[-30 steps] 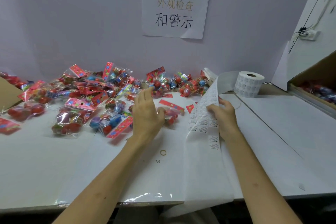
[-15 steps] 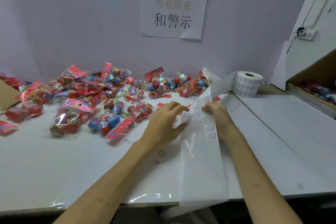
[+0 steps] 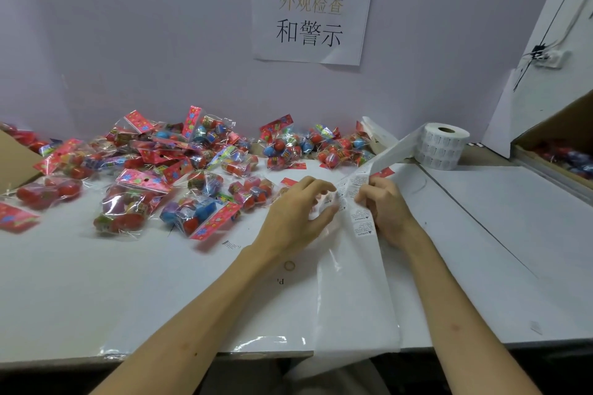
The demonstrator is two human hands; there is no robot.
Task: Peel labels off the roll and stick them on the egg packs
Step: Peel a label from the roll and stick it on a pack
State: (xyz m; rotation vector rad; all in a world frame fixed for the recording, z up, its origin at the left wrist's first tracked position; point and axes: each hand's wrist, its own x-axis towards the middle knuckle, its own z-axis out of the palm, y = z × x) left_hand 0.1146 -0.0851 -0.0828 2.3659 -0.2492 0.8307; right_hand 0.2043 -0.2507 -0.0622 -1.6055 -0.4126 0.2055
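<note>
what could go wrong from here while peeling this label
The left hand pinches at the label strip that the right hand holds; a label could tear or fold onto itself. The long spent tail hangs over the table edge and might snag. A tug may drag the roll.

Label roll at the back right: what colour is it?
The label roll is white with faint grey print; head view.

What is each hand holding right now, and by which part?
Both hold the label strip: the right hand grips its right edge, and the left hand pinches its left edge, level with the right.
</note>
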